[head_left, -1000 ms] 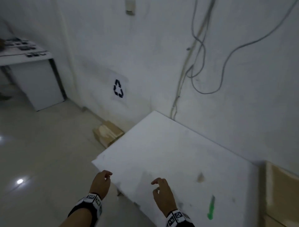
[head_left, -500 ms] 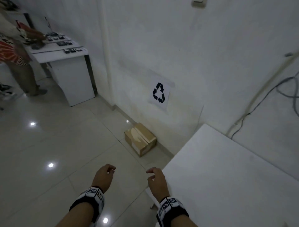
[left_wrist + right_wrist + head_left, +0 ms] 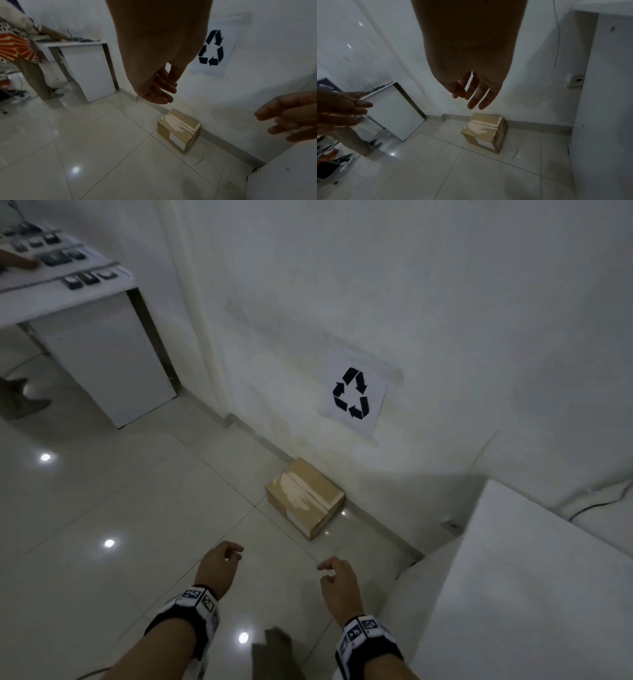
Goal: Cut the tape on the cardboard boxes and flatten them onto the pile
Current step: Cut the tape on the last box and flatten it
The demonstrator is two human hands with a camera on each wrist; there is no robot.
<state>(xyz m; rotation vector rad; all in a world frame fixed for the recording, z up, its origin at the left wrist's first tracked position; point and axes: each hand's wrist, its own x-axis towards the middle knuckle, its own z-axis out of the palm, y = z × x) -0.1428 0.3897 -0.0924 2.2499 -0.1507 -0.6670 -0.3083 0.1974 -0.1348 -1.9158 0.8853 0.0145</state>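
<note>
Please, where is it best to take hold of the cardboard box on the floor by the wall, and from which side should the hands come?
Probably by its two short end faces, one hand on each. The cardboard box sits on the floor with its far side close to the wall, so come from above and the open room side. Both the left hand and right hand are empty.

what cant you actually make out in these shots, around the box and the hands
- Cardboard box: the side against the wall is hidden in all three views.
- White label on the box: its print is too small and glared, left wrist view.
- Left hand and right hand: palms face away in the head view.
- Small dark items on the far counter: too blurred to name, head view.
- No cutter or pile is in frame.
</note>
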